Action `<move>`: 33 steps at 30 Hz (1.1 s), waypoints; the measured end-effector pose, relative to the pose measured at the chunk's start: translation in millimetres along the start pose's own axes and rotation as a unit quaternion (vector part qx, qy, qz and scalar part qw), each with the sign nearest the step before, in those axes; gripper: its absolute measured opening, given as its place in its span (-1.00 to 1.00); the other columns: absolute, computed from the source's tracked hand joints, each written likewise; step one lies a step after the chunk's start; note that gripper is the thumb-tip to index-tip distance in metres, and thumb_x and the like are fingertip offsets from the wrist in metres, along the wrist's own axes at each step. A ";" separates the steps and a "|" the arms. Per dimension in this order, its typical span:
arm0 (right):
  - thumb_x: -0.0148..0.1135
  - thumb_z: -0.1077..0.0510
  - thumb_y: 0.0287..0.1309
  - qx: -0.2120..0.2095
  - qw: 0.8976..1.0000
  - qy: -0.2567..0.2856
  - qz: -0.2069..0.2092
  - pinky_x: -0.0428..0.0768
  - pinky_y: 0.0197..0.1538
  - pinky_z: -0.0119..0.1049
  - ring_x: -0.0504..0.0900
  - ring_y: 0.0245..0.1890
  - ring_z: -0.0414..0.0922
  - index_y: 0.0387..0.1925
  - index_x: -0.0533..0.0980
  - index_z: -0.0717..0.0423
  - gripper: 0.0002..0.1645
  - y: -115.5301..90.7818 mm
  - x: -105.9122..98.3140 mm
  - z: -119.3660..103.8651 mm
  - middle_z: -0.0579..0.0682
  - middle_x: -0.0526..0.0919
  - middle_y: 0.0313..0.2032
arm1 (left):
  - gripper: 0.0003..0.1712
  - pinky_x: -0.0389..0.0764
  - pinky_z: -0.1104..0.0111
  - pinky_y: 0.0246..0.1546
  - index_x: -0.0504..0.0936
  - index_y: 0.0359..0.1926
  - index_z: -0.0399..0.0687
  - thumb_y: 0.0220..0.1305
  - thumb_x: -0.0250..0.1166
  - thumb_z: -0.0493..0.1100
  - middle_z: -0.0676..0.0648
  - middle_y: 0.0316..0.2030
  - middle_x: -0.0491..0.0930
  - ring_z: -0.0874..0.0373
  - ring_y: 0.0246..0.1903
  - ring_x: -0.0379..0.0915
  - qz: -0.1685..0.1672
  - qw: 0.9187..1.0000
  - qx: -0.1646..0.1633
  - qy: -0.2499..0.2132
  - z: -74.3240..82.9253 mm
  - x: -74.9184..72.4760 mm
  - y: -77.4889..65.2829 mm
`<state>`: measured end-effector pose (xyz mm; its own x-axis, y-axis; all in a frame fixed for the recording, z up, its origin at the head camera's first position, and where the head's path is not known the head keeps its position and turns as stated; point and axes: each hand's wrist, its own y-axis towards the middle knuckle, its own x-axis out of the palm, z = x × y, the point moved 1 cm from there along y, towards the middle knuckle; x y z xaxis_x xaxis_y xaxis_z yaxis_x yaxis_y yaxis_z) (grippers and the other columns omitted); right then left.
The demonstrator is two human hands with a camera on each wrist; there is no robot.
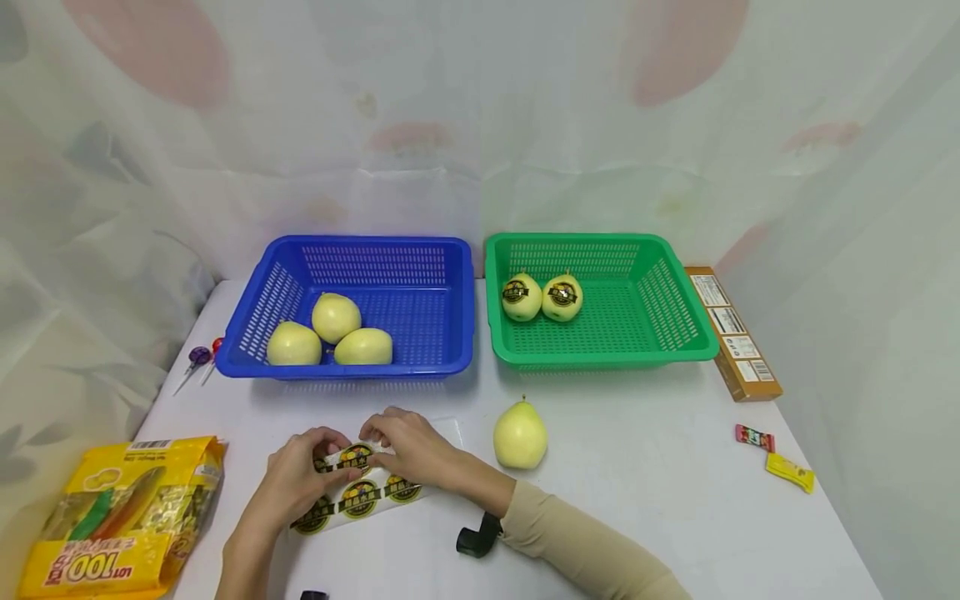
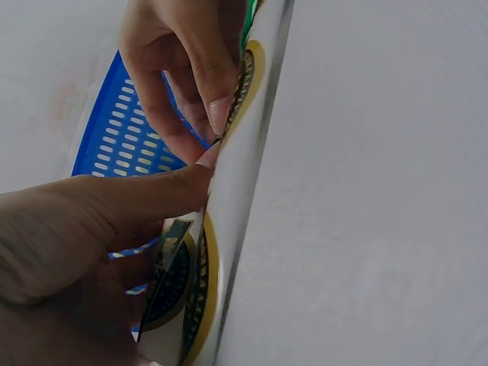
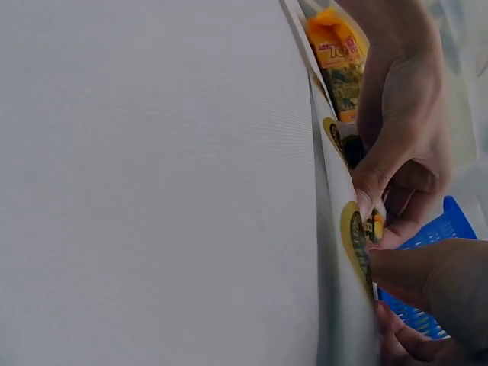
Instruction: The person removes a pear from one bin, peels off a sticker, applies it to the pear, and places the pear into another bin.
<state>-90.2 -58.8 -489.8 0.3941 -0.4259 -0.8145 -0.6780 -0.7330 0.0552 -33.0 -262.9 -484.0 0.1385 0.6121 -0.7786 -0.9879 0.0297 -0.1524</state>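
A sheet of round black-and-gold fruit stickers (image 1: 360,498) lies slantwise over the front left of the table, its near part tilted up. My left hand (image 1: 296,475) grips the sheet's left part between thumb and fingers. From the right, my right hand (image 1: 412,446) pinches the sheet near an upper sticker. In the left wrist view the tips of both thumbs meet close together at the sheet's edge (image 2: 236,175). To the right of my right hand stands a pale yellow-green pear (image 1: 521,435), upright, with no sticker showing.
A blue basket (image 1: 461,308) behind the hands holds three plain pears. In the green basket (image 1: 637,360) beside it sit two stickered pears (image 1: 562,297). A yellow candy bag (image 1: 120,517) lies at left, a brown box (image 1: 735,342) and small wrapped candies (image 1: 790,472) at right.
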 end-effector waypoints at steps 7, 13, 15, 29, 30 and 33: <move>0.46 -0.02 0.42 -0.031 0.999 0.008 0.020 0.54 0.10 -0.65 0.69 -0.02 -0.33 0.07 0.76 -0.12 -0.74 -1.0 -3.1 2.1 -0.21 0.81 -0.04 | -0.73 0.61 0.50 -0.33 0.79 -0.18 -0.02 0.15 0.69 -0.15 0.09 -0.41 0.71 0.41 -0.39 0.51 0.047 0.996 0.048 -0.050 1.1 1.5 -1.7; 0.46 -0.01 0.42 -0.027 0.997 0.035 0.056 0.47 -0.11 -0.73 0.70 -0.16 -0.35 0.00 0.70 -0.13 -0.80 -6.0 -8.1 7.2 -0.20 0.80 -0.11 | -0.82 0.68 0.62 -0.18 0.84 -0.06 0.02 0.34 0.57 -0.16 0.07 -0.27 0.85 0.47 -0.27 0.65 0.081 0.990 0.081 -0.076 0.0 -4.4 -3.8; 0.44 -0.03 0.45 -0.025 0.997 0.041 0.067 0.46 -0.15 -0.75 0.70 -0.18 -0.38 0.00 0.69 -0.14 -0.81 -7.8 -9.0 7.5 -0.19 0.80 -0.08 | -0.81 0.67 0.66 -0.12 0.83 0.01 -0.01 0.42 0.50 -0.17 0.02 -0.20 0.87 0.47 -0.21 0.68 0.073 0.989 0.084 -0.095 -1.4 -7.5 -4.8; 0.39 0.07 0.49 -0.102 0.977 0.033 0.182 0.65 0.08 -0.65 0.76 -0.05 -0.28 -0.13 0.73 -0.07 -0.94 -22.0 -5.9 6.3 -0.16 0.75 -0.08 | -0.75 0.70 0.46 -0.34 0.76 0.17 -0.12 0.56 0.32 -0.27 -0.16 -0.09 0.84 0.26 -0.24 0.70 0.020 0.980 0.080 -0.179 -2.9 -14.3 -5.2; 0.39 0.08 0.49 -0.109 0.975 0.026 0.191 0.66 0.09 -0.64 0.76 -0.04 -0.28 -0.13 0.73 -0.07 -0.94 -23.0 -5.2 6.7 -0.16 0.74 -0.08 | -0.75 0.70 0.46 -0.33 0.75 0.17 -0.12 0.56 0.32 -0.27 -0.16 -0.09 0.84 0.25 -0.23 0.71 0.020 0.981 0.081 -0.177 -2.8 -13.9 -4.6; 0.39 0.08 0.49 -0.122 0.970 0.006 0.208 0.67 0.11 -0.64 0.75 -0.01 -0.30 -0.13 0.72 -0.07 -0.95 -26.4 -4.2 7.6 -0.17 0.73 -0.08 | -0.74 0.72 0.46 -0.31 0.75 0.18 -0.12 0.56 0.32 -0.28 -0.15 -0.09 0.84 0.24 -0.21 0.72 0.018 0.981 0.085 -0.174 -2.6 -13.1 -3.0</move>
<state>-78.7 -33.5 -492.3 0.1261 -0.7168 -0.6858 -0.6131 -0.5998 0.5141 -31.6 -273.1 -474.9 0.1002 0.8472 -0.5217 -0.9932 0.1160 -0.0024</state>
